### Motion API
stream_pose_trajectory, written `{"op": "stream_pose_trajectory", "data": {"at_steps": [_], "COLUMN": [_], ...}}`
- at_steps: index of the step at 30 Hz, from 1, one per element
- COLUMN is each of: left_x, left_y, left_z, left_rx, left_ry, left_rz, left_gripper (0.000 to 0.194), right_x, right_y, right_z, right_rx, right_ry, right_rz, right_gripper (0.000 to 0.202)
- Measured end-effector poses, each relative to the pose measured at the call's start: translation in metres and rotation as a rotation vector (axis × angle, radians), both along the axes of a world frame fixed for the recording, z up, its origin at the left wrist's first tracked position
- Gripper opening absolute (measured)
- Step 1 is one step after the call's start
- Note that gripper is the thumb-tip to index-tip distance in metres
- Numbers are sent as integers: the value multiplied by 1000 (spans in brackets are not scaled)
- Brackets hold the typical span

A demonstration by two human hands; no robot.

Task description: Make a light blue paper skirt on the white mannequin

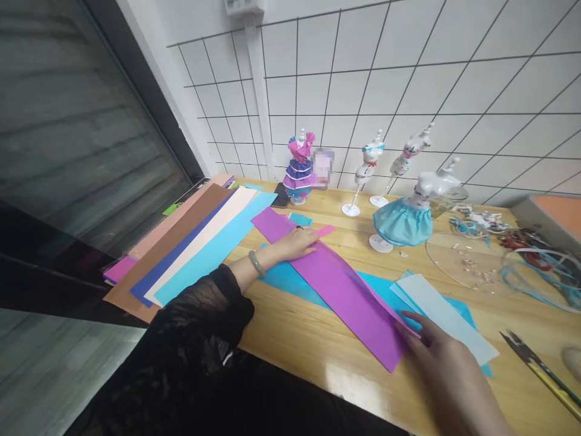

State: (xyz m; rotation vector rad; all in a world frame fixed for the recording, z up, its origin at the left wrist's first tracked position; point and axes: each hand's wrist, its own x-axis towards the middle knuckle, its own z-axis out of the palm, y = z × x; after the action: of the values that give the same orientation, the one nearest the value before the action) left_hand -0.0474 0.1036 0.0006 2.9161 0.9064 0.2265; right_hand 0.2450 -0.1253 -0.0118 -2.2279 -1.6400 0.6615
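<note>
A long purple sheet (345, 290) lies slantwise on the wooden table, its far long edge slightly raised toward the right end. My left hand (297, 243) rests on its upper left part, fingers together and pressed down on it. At the lower right end, my right hand (438, 345) pinches the sheet's edge between thumb and fingers. Under the purple sheet are blue pieces (295, 283). A pale blue strip (447, 309) lies just beyond my right hand. A small pink strip (325, 231) shows beside my left fingers.
Coloured sheets (195, 242) fan out at the left. Small mannequins stand at the back, one in a layered dress (298, 175), another in a turquoise skirt (403, 221). A clear tray (447, 257) holds small bits. Pointed tools (540, 366) lie at the right, near tangled ribbons (544, 272).
</note>
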Motion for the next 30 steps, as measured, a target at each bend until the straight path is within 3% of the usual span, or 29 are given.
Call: {"op": "stream_pose_trajectory", "data": {"at_steps": [8, 13, 19, 24, 27, 30], "left_x": [-11, -13, -33, -47, -54, -63], "left_y": [5, -3, -40, -73, -90, -105], "left_z": [-3, 9, 30, 21, 15, 20], "left_rx": [3, 80, 275, 345, 284, 200], "left_ry": [47, 48, 106, 153, 142, 109], "left_rz": [-94, -109, -172, -205, -251, -246], "left_gripper": [26, 22, 24, 20, 19, 18], "right_x": [2, 11, 20, 24, 26, 27], "right_y": [6, 5, 3, 6, 7, 6], "right_z": [6, -1, -4, -8, -12, -16], "right_rx": [-10, 8, -13, -1, -5, 3], "right_ry": [-20, 51, 100, 84, 64, 57], "right_rz": [-100, -115, -185, -158, -149, -133], "right_gripper": [52, 51, 50, 50, 53, 52]}}
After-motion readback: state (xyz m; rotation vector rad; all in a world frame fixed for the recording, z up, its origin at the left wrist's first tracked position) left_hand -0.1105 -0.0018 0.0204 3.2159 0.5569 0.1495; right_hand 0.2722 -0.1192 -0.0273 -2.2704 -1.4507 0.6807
